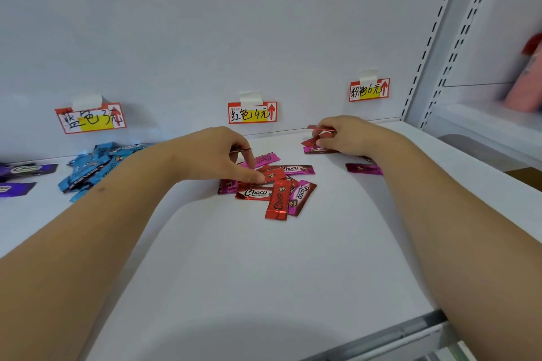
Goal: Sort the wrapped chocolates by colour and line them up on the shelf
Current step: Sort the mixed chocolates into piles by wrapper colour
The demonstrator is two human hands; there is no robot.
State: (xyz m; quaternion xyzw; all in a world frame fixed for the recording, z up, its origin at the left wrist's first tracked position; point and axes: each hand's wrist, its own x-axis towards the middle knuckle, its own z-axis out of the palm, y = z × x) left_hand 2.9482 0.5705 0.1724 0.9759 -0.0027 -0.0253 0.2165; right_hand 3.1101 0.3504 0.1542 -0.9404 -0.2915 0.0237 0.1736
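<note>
Left hand (217, 152) pinches a thin wrapper edge-on btwn thumb and finger, colour unclear, while its index fingertip (258, 177) presses a red Choco bar (271, 175) in the mixed red/pink pile (269, 184) mid-shelf. Right hand (346, 135) is closed on a red bar (321, 128), lifted over a pink bar (318, 150) near the back edge of the shelf (264, 272). Another pink bar (363, 168) lies just right of it; blue pile (93, 167) sits toward the left end under the blue tag (90, 118).

Risks: foil is slick, so the pinned bar may skid and scatter the pile; red and pink overlap, so one could ride along w/ the other; the right-hand red sits nearer the pink tag (369, 90) than the red tag (252, 112), so dropping it there mis-sorts.
</note>
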